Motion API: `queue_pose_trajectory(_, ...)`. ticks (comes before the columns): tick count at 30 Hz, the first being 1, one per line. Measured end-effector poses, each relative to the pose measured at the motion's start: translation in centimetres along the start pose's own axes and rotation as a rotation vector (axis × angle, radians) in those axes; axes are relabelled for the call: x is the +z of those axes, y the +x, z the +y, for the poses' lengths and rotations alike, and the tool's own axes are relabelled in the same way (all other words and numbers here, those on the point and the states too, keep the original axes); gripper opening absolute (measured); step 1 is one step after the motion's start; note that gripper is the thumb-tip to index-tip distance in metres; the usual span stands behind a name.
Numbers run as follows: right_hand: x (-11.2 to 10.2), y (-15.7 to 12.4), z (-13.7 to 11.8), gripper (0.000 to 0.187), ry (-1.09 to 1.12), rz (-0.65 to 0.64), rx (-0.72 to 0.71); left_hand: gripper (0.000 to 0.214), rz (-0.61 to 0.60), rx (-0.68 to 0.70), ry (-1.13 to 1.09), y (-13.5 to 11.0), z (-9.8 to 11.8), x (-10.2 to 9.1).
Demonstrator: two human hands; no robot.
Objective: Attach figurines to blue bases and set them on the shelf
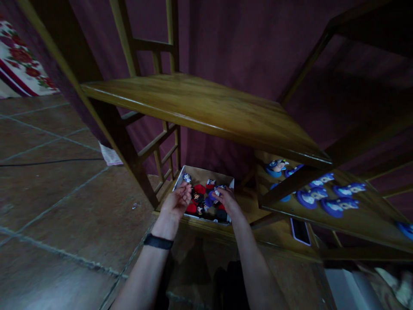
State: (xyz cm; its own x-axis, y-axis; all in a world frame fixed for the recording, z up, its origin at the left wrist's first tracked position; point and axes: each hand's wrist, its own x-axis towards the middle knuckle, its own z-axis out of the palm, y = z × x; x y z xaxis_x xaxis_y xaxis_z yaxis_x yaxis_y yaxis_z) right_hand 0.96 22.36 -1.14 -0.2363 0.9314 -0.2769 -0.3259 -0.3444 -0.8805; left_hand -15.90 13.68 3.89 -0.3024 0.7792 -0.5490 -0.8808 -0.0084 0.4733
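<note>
Both hands are inside a shallow white cardboard box (209, 171) that holds several small figurines on red, black and purple bases. My left hand (177, 201) is at the box's left side, palm turned up and fingers loosely curled but apart, with nothing visible in it. Just beyond its fingertips is a small purple-and-white figurine (186, 177). My right hand (227, 199) reaches into the right half, its fingers closed round a figurine with a purple base (211, 196). Red-based figurines (191, 209) lie between the hands.
The box stands on the bottom board of a wooden shelf unit, beneath a wide wooden shelf (206, 107). To the right, several purple-based figurines (340, 206) and a blue-based one (275, 168) stand on another shelf. A phone (300, 231) lies below them. A black cable (51, 162) crosses the tiled floor.
</note>
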Motion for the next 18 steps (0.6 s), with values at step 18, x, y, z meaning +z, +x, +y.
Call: queue_pose_trajectory(18, 1.6, -2.0, -2.0, 0.024, -0.003, -0.167, 0.096, 0.012, -0.079, 0.066, 0.358, -0.1, -3.6, 1.1)
